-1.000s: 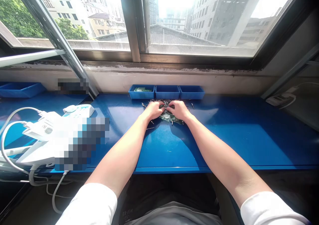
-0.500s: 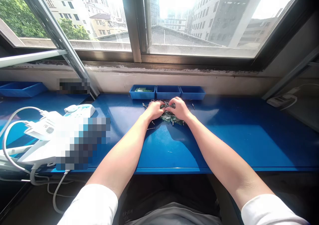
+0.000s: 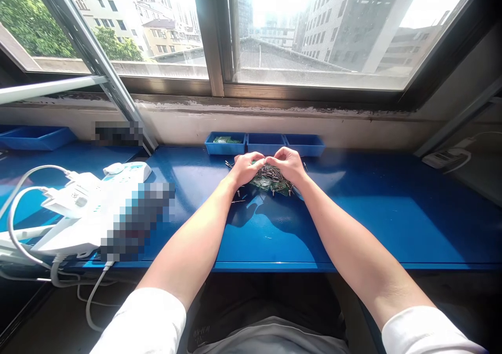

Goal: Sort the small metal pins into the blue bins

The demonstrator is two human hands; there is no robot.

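Observation:
A heap of small metal pins (image 3: pixel 271 174) lies mixed with green pieces (image 3: pixel 259 183) on the blue table, below the bins. Over the heap's left side is my left hand (image 3: pixel 248 168), its fingers bent and closed at the tips. My right hand (image 3: pixel 287 162) meets it from the right, thumb and fingers pinched together. The fingertips of both hands come together above the heap; whatever lies between them is too small to make out. A few loose pins (image 3: pixel 238 201) lie left of the heap.
Behind the heap stand three joined blue bins (image 3: pixel 265 144), the left one holding green pieces (image 3: pixel 224 140). White power strips (image 3: pixel 127 174) with plugs and cables lie at the left. A metal post (image 3: pixel 117 95) rises there. Another blue tray (image 3: pixel 39 137) stands at the far left.
Both hands have lifted slightly off the heap and their fingertips have come together. More of the pins now shows beneath them.

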